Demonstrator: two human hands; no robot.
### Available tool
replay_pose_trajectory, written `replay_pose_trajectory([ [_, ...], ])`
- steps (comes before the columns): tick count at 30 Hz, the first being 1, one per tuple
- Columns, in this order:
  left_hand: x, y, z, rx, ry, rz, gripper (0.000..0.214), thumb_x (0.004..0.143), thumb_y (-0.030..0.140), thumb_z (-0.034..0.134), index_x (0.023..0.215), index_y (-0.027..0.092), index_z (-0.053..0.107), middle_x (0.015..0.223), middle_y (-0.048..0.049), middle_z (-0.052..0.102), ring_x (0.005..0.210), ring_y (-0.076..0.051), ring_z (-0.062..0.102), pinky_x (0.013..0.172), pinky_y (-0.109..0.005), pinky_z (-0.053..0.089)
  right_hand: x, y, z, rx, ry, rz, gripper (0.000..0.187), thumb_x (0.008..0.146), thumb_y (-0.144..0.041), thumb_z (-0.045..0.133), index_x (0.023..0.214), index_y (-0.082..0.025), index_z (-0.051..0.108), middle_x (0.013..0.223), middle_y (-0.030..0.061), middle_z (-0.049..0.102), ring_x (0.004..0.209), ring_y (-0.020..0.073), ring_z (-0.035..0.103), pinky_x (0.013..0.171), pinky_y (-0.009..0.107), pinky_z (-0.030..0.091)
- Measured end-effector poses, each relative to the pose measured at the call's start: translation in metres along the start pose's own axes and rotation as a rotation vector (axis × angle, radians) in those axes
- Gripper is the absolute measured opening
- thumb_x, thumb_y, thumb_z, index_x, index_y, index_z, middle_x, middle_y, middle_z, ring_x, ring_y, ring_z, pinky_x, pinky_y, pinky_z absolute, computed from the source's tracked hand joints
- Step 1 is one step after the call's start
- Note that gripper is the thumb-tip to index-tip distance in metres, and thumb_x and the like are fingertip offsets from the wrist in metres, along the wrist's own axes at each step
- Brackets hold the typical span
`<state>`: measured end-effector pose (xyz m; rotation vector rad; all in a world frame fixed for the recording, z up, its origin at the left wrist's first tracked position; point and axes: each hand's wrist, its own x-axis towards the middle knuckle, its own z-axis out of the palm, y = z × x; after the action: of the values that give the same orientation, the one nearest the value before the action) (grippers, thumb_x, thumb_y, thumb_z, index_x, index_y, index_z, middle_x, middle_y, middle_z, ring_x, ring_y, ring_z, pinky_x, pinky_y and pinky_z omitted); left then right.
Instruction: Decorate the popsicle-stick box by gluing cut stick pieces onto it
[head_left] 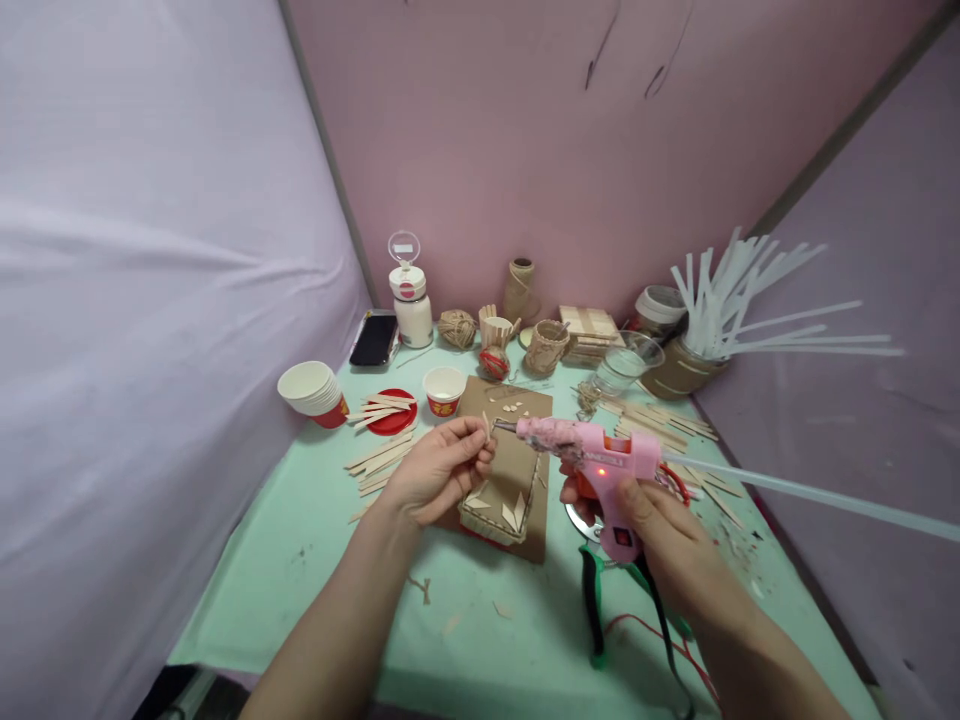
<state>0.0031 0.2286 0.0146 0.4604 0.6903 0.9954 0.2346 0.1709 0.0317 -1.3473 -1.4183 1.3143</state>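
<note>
My right hand point(660, 530) grips a pink hot glue gun point(592, 455) with a red light on; a long glue stick juts out of its back to the right. Its nozzle tip points left at a small wooden piece point(487, 428) pinched in the fingers of my left hand point(439, 465). Both hands hover over a brown cardboard sheet point(514, 460), on which lies a flat woven craft piece point(501, 510) with wooden slivers on it.
The green table point(465, 620) holds wooden sticks point(379, 458), stacked paper cups point(313, 390), a red lid point(394, 412), a small cup point(444, 390), a phone point(374, 338), twine point(457, 327), a jar of glue sticks point(686, 365), a glass bowl point(626, 362) and green-handled pliers point(592, 590). Fabric walls close in on three sides.
</note>
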Motion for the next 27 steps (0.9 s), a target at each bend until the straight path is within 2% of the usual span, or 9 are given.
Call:
replay_pose_trajectory([
  [3,-0.003,0.001,0.001,-0.072,-0.049,-0.01,0.031,0.064,0.017,0.088,0.075,0.011,0.06,0.072,-0.0011,0.059,0.058,-0.003,0.052,0.055,-0.01,0.046,-0.003,0.002,0.001,0.031,0.009,-0.041,0.055,0.09,-0.067,0.044,0.095,-0.021,0.075,0.082,0.0071,0.067,0.069,0.0185,0.058,0.059,0.028,0.047],
  [5,-0.004,0.002,0.001,-0.077,-0.043,0.03,0.03,0.065,0.016,0.087,0.076,0.011,0.06,0.071,-0.0009,0.058,0.058,-0.003,0.052,0.055,-0.01,0.045,-0.001,0.003,0.0,0.008,0.049,-0.038,0.056,0.089,-0.068,0.044,0.093,-0.021,0.075,0.084,0.0074,0.068,0.073,0.0191,0.06,0.062,0.027,0.048],
  [9,-0.003,0.003,-0.003,-0.061,0.065,0.172,0.034,0.061,0.017,0.09,0.077,0.01,0.061,0.068,0.0,0.058,0.056,-0.003,0.05,0.053,-0.01,0.045,0.008,-0.001,-0.002,-0.162,0.107,-0.012,0.058,0.087,-0.07,0.045,0.087,-0.02,0.075,0.078,0.0055,0.065,0.072,0.0181,0.059,0.061,0.026,0.048],
  [13,-0.002,0.001,-0.009,-0.061,0.13,0.207,0.036,0.058,0.016,0.091,0.079,0.011,0.061,0.068,0.0004,0.058,0.057,-0.004,0.051,0.053,-0.011,0.045,0.014,-0.003,-0.002,-0.211,0.09,-0.038,0.058,0.087,-0.07,0.045,0.084,-0.02,0.074,0.076,0.0044,0.064,0.069,0.0171,0.058,0.062,0.027,0.047],
  [17,-0.005,-0.002,-0.009,-0.066,0.116,0.166,0.036,0.059,0.016,0.09,0.08,0.012,0.061,0.069,0.0008,0.058,0.058,-0.003,0.051,0.055,-0.011,0.044,0.014,0.001,0.004,-0.05,0.08,-0.031,0.053,0.088,-0.067,0.048,0.089,-0.02,0.074,0.079,0.0049,0.066,0.072,0.017,0.058,0.063,0.026,0.047],
  [22,-0.018,-0.008,0.009,0.086,0.016,0.081,0.035,0.064,0.025,0.088,0.078,0.013,0.059,0.069,0.0011,0.059,0.056,-0.004,0.05,0.054,-0.013,0.042,0.019,-0.004,0.024,0.313,0.083,-0.119,0.044,0.087,-0.062,0.056,0.098,-0.021,0.069,0.094,0.0065,0.069,0.077,0.0179,0.061,0.068,0.03,0.05],
  [27,-0.033,-0.02,0.03,0.239,-0.016,0.078,0.036,0.066,0.033,0.087,0.079,0.013,0.06,0.063,0.0028,0.057,0.056,-0.005,0.051,0.055,-0.016,0.041,0.022,-0.01,0.036,0.246,0.085,-0.107,0.033,0.08,-0.046,0.071,0.099,-0.02,0.065,0.086,0.0023,0.066,0.068,0.0124,0.055,0.058,0.024,0.044],
])
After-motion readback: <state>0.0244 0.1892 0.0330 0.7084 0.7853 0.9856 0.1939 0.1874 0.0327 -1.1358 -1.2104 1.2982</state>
